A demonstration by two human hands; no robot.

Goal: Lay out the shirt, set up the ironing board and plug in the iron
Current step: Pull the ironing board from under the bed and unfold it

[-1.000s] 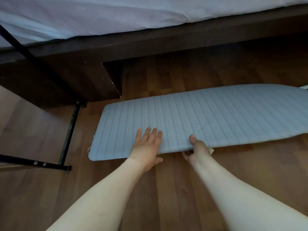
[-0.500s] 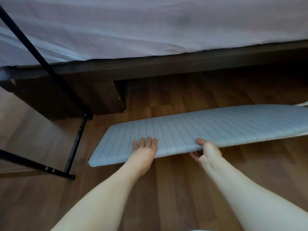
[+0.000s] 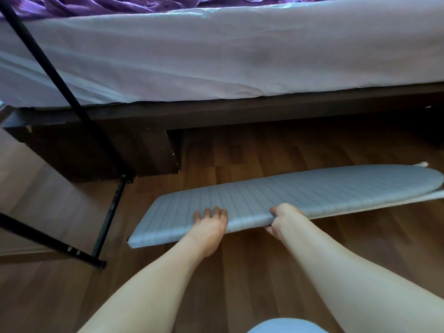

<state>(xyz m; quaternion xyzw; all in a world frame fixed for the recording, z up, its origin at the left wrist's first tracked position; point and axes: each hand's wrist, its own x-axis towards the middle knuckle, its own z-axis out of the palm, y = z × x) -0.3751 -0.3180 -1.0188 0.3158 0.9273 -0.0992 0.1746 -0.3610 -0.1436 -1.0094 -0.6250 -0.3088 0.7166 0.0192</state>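
Observation:
A folded ironing board [image 3: 300, 191] with a pale blue striped cover hangs low over the wooden floor, its near long edge raised and its rounded nose at the right. My left hand [image 3: 210, 223] grips that near edge, fingers lying on the cover. My right hand [image 3: 282, 219] holds the same edge further right, thumb on top and fingers underneath. A purple garment [image 3: 101, 4] lies crumpled on the bed at the top of the view. No iron is in view.
A bed with a white sheet [image 3: 216, 58] and dark wooden frame [image 3: 240, 111] runs across the back. A black metal stand [image 3: 105, 215] slants across the left, its foot on the floor [image 3: 240, 284]. Pale blue cloth [image 3: 286, 326] shows at the bottom edge.
The board has come up off the floor, near edge first, with both hands on it. The view has risen, bringing the mattress and the purple garment into sight.

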